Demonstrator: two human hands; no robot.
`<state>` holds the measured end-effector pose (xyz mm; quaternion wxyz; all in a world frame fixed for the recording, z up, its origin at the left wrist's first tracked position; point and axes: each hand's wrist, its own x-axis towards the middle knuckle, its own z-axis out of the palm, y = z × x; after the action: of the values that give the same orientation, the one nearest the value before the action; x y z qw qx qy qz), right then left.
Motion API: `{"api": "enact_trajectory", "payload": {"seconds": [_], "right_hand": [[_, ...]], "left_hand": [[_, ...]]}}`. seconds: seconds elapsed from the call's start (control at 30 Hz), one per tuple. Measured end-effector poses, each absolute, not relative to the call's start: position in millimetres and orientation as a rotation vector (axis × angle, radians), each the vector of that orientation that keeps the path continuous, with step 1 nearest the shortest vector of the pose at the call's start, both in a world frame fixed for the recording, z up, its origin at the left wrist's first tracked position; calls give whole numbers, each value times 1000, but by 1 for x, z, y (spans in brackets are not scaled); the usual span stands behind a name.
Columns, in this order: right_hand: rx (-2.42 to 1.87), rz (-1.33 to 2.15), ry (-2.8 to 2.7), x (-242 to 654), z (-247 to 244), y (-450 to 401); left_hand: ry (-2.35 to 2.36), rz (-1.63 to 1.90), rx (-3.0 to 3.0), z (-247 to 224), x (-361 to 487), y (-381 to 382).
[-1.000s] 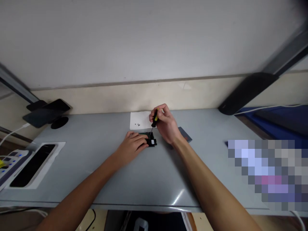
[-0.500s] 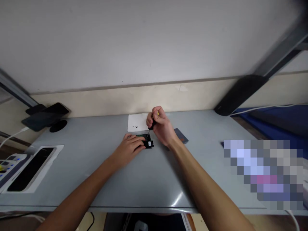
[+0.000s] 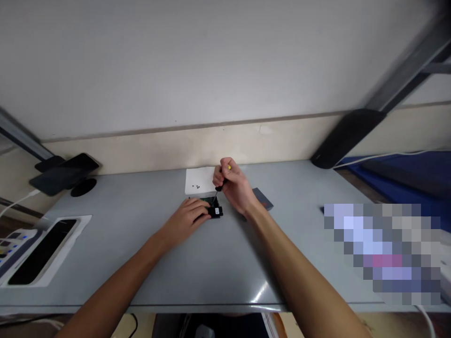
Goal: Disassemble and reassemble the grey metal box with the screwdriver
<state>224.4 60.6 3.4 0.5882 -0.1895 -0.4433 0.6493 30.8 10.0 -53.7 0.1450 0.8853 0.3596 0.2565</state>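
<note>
A small black electronic device (image 3: 216,212) with a green circuit board lies on the desk. My left hand (image 3: 190,213) grips it from the left, its fingers across the near side and covering much of the board. My right hand (image 3: 237,185) is closed around the handle of a screwdriver (image 3: 219,188), black with a yellow end. The shaft slants down to the left, and its tip reaches into the device; the exact contact point is too small to make out. Several tiny dark screws (image 3: 198,187) lie on a white sheet of paper (image 3: 200,176) just behind.
Right of my right wrist lies a dark grey flat piece (image 3: 263,199). A phone (image 3: 44,251) rests on white paper at the left, near a power strip (image 3: 14,244). Behind it, another phone (image 3: 65,173) sits on a stand. A black cylindrical speaker (image 3: 347,138) stands back right.
The whole view has shifted slightly. My right hand has turned a little around the screwdriver, whose tip stays in the device. My left hand keeps its place on the device.
</note>
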Motion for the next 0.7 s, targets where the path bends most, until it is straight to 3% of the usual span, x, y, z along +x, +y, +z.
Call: {"api": "enact_trajectory", "payload": {"seconds": [0.23,0.4,0.7], "right_hand": [[-444,1514,-1180,232,5,63],[-414,1611,-1245,238,6,64],[-343,1620,-1154,228,2,63]], "left_hand": [[1032,880,2547,-58,30,9],[1272,1186,2411,-46,23,32],[1283,719,2613,-36,60,120]]}}
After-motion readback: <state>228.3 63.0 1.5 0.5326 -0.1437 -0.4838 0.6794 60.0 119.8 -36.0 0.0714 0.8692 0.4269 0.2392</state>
